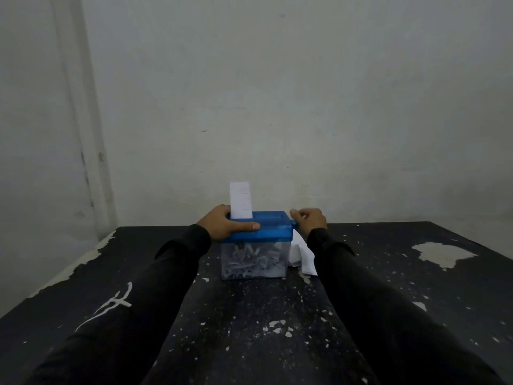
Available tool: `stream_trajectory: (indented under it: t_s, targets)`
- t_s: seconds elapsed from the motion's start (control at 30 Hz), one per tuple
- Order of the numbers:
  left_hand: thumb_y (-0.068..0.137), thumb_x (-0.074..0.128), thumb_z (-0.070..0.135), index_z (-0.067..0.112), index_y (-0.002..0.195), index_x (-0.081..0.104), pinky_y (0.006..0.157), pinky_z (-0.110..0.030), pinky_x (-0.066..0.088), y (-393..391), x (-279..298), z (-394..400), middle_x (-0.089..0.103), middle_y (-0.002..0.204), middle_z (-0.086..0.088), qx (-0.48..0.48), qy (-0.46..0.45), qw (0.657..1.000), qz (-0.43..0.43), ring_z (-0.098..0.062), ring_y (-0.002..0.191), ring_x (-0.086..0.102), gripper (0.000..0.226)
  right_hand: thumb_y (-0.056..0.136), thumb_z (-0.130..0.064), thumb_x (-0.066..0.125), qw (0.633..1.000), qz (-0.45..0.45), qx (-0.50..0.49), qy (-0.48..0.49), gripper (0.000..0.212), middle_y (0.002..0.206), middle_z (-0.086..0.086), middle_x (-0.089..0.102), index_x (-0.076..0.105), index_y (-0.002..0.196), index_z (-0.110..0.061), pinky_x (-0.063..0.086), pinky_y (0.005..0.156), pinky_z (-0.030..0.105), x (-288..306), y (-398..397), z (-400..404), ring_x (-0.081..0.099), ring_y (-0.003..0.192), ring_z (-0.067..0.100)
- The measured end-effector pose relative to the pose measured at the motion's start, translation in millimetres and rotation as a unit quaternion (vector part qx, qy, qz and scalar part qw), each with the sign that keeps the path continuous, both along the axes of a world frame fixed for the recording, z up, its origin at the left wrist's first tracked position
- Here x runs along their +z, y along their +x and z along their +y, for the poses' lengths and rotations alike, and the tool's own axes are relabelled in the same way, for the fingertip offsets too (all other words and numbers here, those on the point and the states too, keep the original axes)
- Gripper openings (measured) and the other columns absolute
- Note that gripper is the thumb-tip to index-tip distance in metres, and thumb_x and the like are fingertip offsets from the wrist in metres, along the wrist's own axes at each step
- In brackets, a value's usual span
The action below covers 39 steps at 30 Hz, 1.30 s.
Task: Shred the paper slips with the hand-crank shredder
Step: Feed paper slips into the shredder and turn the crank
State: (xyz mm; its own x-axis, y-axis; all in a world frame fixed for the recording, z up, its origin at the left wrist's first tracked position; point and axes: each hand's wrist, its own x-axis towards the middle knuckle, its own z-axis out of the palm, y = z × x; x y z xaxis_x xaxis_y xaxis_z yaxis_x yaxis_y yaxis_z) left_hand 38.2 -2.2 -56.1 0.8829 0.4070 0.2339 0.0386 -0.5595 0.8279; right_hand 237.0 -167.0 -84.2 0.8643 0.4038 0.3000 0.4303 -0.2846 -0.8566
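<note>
On the chipped black table (361, 273), left hand (227, 225) grips shredder (256, 243), right hand (309, 222) pinches its crank.

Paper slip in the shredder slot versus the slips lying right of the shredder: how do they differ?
The slip in the slot stands upright, its lower end inside the blue shredder top; the loose slips lie on the black table, leaning against the clear bin. The slot slip shows fully; the loose ones are partly hidden behind the right hand's sleeve. All are white and unshredded.
</note>
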Motion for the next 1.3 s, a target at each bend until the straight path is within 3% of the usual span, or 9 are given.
stream_trajectory:
  t_s: [0.2, 0.33, 0.43, 0.57, 0.7, 0.77, 1.03, 1.17, 1.3]
  targets:
    - [0.078, 0.085, 0.041, 0.023, 0.119, 0.069, 0.070, -0.007, 0.050, -0.2, 0.2, -0.7, 0.069, 0.106, 0.015, -0.001, -0.002, 1.000, -0.006, 0.000, 0.092, 0.064, 0.048, 0.102, -0.033, 0.055, 0.999, 0.021, 0.007, -0.038, 0.047, 0.064, 0.009, 0.063, 0.065, 0.063, -0.009, 0.045, 0.060, 0.031, -51.6, -15.2, -24.8, 0.055, 0.061, 0.018]
    - [0.073, 0.086, 0.047, 0.024, 0.113, 0.071, 0.072, -0.011, 0.049, -1.3, 1.9, -2.2, 0.070, 0.105, 0.013, -0.004, -0.001, 1.000, -0.006, -0.003, 0.092, 0.066, 0.049, 0.104, -0.032, 0.051, 0.997, -0.010, -0.017, 0.070, 0.056, 0.049, -0.002, 0.039, 0.043, 0.052, -0.016, 0.031, 0.052, 0.029, -44.4, -47.1, -42.4, 0.036, 0.050, 0.014]
    - [0.070, 0.086, 0.050, 0.022, 0.114, 0.072, 0.070, -0.011, 0.048, -1.7, 3.3, -2.6, 0.072, 0.107, 0.009, -0.002, 0.003, 1.000, -0.004, -0.006, 0.093, 0.067, 0.054, 0.104, -0.017, 0.049, 0.989, -0.039, -0.012, 0.146, 0.043, 0.058, -0.001, 0.038, 0.047, 0.061, -0.009, 0.033, 0.052, 0.025, -20.0, -55.5, -45.4, 0.035, 0.057, 0.016]
    - [0.078, 0.086, 0.040, 0.024, 0.110, 0.072, 0.065, -0.006, 0.048, -1.6, 2.8, -0.9, 0.072, 0.103, 0.010, -0.008, 0.000, 1.000, 0.005, -0.002, 0.087, 0.067, 0.039, 0.103, -0.004, 0.042, 0.996, -0.082, 0.020, 0.028, 0.014, 0.081, 0.001, 0.044, 0.050, 0.096, -0.013, 0.033, 0.056, 0.001, 15.6, -38.8, -36.9, 0.039, 0.076, 0.018]
    - [0.079, 0.086, 0.040, 0.025, 0.110, 0.070, 0.066, -0.006, 0.048, -2.9, 3.4, -2.2, 0.071, 0.104, 0.011, -0.008, 0.002, 1.000, 0.003, -0.003, 0.090, 0.066, 0.038, 0.099, -0.029, 0.052, 0.993, -0.019, 0.054, 0.106, 0.028, 0.070, 0.001, 0.056, 0.056, 0.076, -0.014, 0.042, 0.055, 0.027, 27.5, -24.9, -18.5, 0.048, 0.062, 0.016]
    - [0.078, 0.085, 0.041, 0.025, 0.110, 0.071, 0.065, -0.007, 0.048, -3.4, 3.6, -1.9, 0.072, 0.104, 0.009, -0.009, 0.007, 1.000, 0.003, -0.004, 0.089, 0.067, 0.038, 0.097, -0.035, 0.056, 0.991, 0.002, 0.038, 0.129, 0.022, 0.080, 0.004, 0.062, 0.055, 0.088, -0.015, 0.049, 0.062, 0.037, 29.5, -21.4, -12.5, 0.055, 0.067, 0.020]
    - [0.077, 0.086, 0.042, 0.026, 0.106, 0.072, 0.066, -0.008, 0.049, -4.9, 1.7, -4.5, 0.074, 0.102, 0.009, -0.006, 0.009, 1.000, -0.003, -0.001, 0.084, 0.068, 0.035, 0.098, -0.026, 0.060, 0.999, -0.043, 0.011, 0.020, 0.015, 0.087, 0.006, 0.070, 0.069, 0.093, -0.016, 0.059, 0.077, 0.041, -2.1, -4.7, -3.5, 0.067, 0.081, 0.026]
    - [0.069, 0.087, 0.052, 0.022, 0.108, 0.075, 0.076, -0.018, 0.053, -6.3, -0.6, -4.8, 0.076, 0.103, 0.005, -0.004, 0.009, 1.000, -0.009, -0.009, 0.090, 0.071, 0.051, 0.103, -0.023, 0.051, 0.992, -0.080, 0.036, -0.089, 0.033, 0.078, 0.006, 0.067, 0.064, 0.075, -0.014, 0.046, 0.067, 0.029, -30.1, -7.5, -21.2, 0.061, 0.073, 0.021]
    - [0.066, 0.086, 0.054, 0.019, 0.106, 0.076, 0.076, -0.021, 0.054, -7.4, 1.1, -5.9, 0.077, 0.101, 0.002, 0.000, 0.010, 1.000, -0.010, -0.013, 0.090, 0.072, 0.055, 0.105, -0.033, 0.047, 0.991, -0.096, 0.052, -0.079, 0.051, 0.065, 0.010, 0.066, 0.063, 0.063, -0.010, 0.044, 0.058, 0.032, -55.0, -14.0, -38.8, 0.053, 0.057, 0.015]
